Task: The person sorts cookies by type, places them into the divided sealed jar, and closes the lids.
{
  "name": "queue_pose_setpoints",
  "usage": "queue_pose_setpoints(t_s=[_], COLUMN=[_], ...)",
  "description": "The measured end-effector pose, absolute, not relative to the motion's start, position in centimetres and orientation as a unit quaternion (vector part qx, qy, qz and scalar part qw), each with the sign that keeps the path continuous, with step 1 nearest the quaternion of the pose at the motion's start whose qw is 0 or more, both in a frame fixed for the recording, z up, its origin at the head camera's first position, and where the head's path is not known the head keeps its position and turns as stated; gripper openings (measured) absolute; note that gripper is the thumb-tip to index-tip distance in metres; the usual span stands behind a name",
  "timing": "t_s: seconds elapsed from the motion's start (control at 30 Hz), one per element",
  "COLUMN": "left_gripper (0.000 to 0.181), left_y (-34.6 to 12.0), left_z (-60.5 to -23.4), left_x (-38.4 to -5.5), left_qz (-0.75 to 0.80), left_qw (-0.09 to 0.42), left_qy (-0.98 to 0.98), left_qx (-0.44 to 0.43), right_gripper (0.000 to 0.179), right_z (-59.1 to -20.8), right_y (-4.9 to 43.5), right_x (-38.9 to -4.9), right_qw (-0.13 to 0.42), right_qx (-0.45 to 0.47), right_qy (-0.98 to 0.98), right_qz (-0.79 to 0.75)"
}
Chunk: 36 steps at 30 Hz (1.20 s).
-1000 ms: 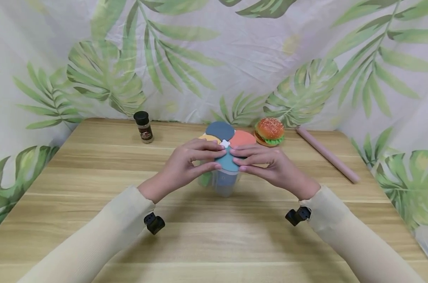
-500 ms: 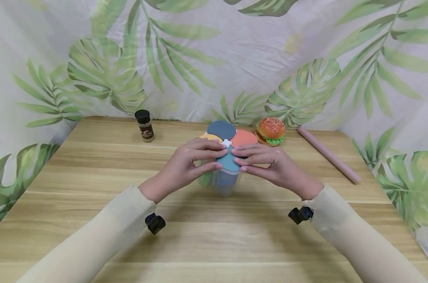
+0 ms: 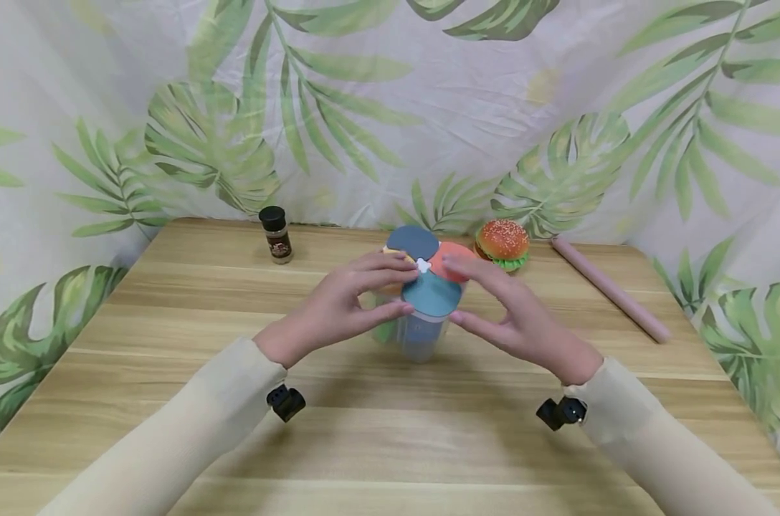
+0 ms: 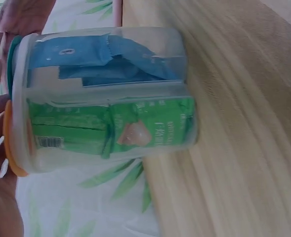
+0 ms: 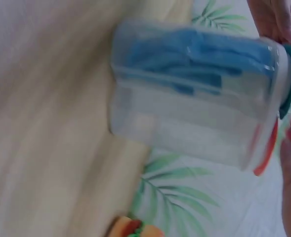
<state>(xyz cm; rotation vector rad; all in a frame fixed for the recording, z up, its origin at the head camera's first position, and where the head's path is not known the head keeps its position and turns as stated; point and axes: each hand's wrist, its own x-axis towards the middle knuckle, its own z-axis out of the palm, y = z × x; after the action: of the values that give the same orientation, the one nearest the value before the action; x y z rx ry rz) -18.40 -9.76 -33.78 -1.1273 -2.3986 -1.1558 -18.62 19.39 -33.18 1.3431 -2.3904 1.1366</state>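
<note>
A clear divided container (image 3: 419, 347) stands upright on the table under petal-shaped lids: teal (image 3: 432, 294), dark blue (image 3: 414, 242), coral (image 3: 446, 259) and a mostly covered yellow-orange one (image 4: 9, 143). A white star-shaped piece (image 3: 423, 266) marks their centre. Through the walls show blue packaging (image 4: 76, 52) and green packets (image 4: 152, 123). My left hand (image 3: 338, 304) rests its fingertips at the lids' left side, thumb by the teal lid's near edge. My right hand (image 3: 522, 322) has its fingers spread over the coral lid, thumb near the teal lid's right edge; contact is unclear.
Behind and to the right sits a toy hamburger (image 3: 502, 244). A pink rod (image 3: 609, 289) lies along the table's right side. A black-capped spice jar (image 3: 277, 235) stands at the back left. Leaf-patterned cloth (image 3: 338, 107) hangs behind the wooden table (image 3: 377, 444).
My right fingers have lifted off the teal lid and spread out to the right, over the coral lid. The left hand stays at the lids. The head view has shifted slightly.
</note>
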Motion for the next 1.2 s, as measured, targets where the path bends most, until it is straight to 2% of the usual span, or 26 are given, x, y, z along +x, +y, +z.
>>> queue_pose_setpoints(t_s=[0.13,0.27,0.37,0.43,0.6,0.7,0.97,1.2], left_gripper=[0.081,0.110,0.124,0.126,0.086,0.075,0.100,0.103], left_y=[-10.3,-11.1,-11.4,-11.4,-10.9,-10.5,-10.6,-10.6], left_z=[-33.9,-34.0,-34.3,-34.6,-35.4,-35.6,-35.7,-35.7], left_x=[-19.0,-19.9,-20.7,-21.1,-21.6,-21.8,-21.2,-20.5], left_qz=[-0.423,-0.448,-0.476,-0.498,-0.549,-0.554,-0.520,-0.503], left_qw=[0.102,0.025,-0.032,-0.056,-0.094,-0.103,-0.088,-0.071], left_qy=[-0.838,-0.858,-0.847,-0.833,-0.801,-0.800,-0.817,-0.829], left_qx=[-0.330,-0.252,-0.233,-0.233,-0.221,-0.209,-0.232,-0.234], right_gripper=[0.087,0.096,0.099,0.098,0.092,0.090,0.093,0.095], right_z=[-34.6,-35.9,-36.8,-37.3,-38.1,-38.2,-38.2,-37.8], right_y=[19.3,18.7,17.9,17.3,16.0,15.6,15.6,17.2], right_x=[-17.4,-16.3,-15.7,-15.5,-15.2,-15.1,-15.6,-17.5], right_qw=[0.097,0.047,-0.001,-0.018,-0.018,-0.010,-0.004,-0.046], right_qx=[0.346,0.247,0.208,0.199,0.193,0.188,0.194,0.228], right_qy=[-0.809,-0.809,-0.806,-0.800,-0.781,-0.770,-0.757,-0.746], right_qz=[0.465,0.532,0.554,0.565,0.594,0.610,0.624,0.624])
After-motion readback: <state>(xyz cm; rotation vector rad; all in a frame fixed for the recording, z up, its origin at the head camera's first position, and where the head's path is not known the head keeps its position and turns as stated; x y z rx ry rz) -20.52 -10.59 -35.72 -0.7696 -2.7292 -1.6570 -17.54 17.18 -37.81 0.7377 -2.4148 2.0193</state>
